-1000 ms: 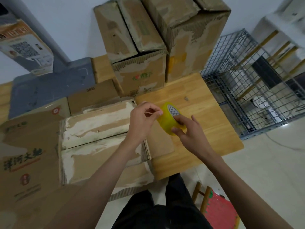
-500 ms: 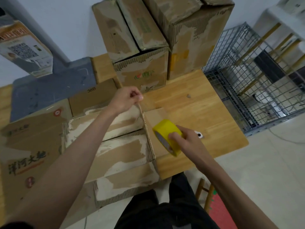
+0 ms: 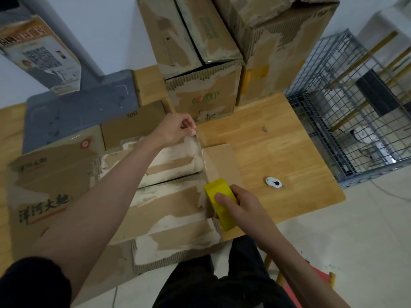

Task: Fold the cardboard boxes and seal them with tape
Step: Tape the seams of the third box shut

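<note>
My right hand [image 3: 242, 207] grips the yellow tape roll [image 3: 220, 203] at the box [image 3: 169, 196] edge. My left hand [image 3: 175, 130] pinches the tape end, too thin to see. Bare surface [image 3: 278, 152] lies right.

Worn cardboard box [image 3: 169, 196] is lying on the wooden table, its torn, white-patched flaps folded shut with a seam running across the top. Yellow tape roll [image 3: 221, 203] is standing on edge at the box's right end, clear tape stretching from it along that edge
</note>
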`<state>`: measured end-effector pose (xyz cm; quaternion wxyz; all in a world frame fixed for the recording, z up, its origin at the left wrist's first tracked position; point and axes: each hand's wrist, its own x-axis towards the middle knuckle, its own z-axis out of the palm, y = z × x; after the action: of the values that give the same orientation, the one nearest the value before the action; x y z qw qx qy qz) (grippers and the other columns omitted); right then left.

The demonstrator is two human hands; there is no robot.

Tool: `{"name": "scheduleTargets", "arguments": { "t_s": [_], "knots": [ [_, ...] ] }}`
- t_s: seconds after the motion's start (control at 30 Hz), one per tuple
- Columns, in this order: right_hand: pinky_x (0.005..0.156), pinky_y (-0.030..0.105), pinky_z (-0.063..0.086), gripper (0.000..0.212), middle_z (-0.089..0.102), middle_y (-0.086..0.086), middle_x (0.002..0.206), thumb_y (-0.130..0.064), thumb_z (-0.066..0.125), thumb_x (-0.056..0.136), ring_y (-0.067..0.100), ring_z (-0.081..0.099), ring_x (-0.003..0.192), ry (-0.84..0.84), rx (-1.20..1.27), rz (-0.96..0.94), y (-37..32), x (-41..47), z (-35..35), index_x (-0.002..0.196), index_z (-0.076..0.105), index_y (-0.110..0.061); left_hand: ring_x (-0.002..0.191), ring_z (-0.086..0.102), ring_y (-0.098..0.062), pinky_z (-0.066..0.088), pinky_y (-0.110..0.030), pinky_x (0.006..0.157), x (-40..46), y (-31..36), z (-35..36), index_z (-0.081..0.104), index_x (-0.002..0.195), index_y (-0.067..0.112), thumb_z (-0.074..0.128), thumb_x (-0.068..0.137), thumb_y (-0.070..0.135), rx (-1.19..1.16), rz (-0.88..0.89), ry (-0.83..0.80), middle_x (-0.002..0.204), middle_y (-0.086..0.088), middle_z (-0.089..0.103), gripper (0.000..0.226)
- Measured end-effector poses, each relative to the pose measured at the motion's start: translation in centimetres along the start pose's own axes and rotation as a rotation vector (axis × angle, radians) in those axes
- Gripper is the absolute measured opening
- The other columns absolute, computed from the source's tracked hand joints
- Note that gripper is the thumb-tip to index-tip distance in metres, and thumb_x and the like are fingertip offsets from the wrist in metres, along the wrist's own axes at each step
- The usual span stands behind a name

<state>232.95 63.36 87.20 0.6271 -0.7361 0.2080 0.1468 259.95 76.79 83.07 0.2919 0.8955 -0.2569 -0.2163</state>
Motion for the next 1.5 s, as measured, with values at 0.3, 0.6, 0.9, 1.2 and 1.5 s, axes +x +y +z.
{"name": "scheduleTargets", "arguments": {
  "t_s": [0.3,0.6,0.9,1.2,1.5],
  "knots": [
    [0.079,0.058,0.055,0.063,0.072,0.013,0.085,-0.074,0.055,0.073,0.032,0.07,0.086,0.001,-0.006,0.063,0.0,1.1,0.6,0.093,0.066,-0.015,0.075,0.056,0.004,0.043,-0.007,0.066,0.6,-0.3,0.5,0.071,0.097,0.008,0.076,0.088,0.015,0.074,-0.014,0.002,0.09,-0.001,0.068,0.013],
    [0.085,0.059,0.055,0.041,0.076,0.007,0.089,-0.051,0.059,0.079,0.028,0.072,0.088,-0.039,0.057,0.13,-0.8,1.2,0.3,0.103,0.066,-0.019,0.09,0.059,-0.016,0.052,-0.036,0.081,0.3,0.3,1.1,0.058,0.12,0.014,0.083,0.081,0.018,0.068,-0.08,0.115,0.104,0.0,0.059,0.047],
    [0.078,0.043,0.059,0.02,0.077,0.014,0.09,-0.021,0.057,0.101,0.026,0.075,0.083,-0.039,0.16,0.147,-1.0,0.9,0.5,0.112,0.065,-0.007,0.153,0.011,-0.008,0.004,-0.023,0.125,-5.5,-2.9,2.4,0.021,0.159,0.011,0.019,0.11,0.033,0.637,0.534,-0.071,0.167,-0.001,0.012,0.054],
    [0.08,0.048,0.06,0.029,0.077,0.01,0.081,-0.031,0.06,0.1,0.027,0.075,0.079,0.058,0.109,0.102,-1.1,-1.0,0.4,0.095,0.072,-0.005,0.152,-0.016,-0.003,-0.006,-0.032,0.125,-4.4,-4.6,2.1,-0.004,0.161,0.019,0.013,0.11,0.045,0.754,0.529,-0.241,0.168,0.005,-0.013,0.06],
    [0.055,0.028,0.055,0.043,0.069,0.0,0.054,-0.042,0.056,0.1,0.009,0.067,0.049,0.247,-0.006,0.218,1.8,-4.8,1.3,0.076,0.066,-0.007,0.152,-0.012,-0.004,-0.01,-0.03,0.124,-3.8,-4.1,1.4,-0.003,0.161,0.022,0.014,0.11,0.044,0.79,0.545,-0.28,0.167,0.007,-0.011,0.058]
  ]
}}
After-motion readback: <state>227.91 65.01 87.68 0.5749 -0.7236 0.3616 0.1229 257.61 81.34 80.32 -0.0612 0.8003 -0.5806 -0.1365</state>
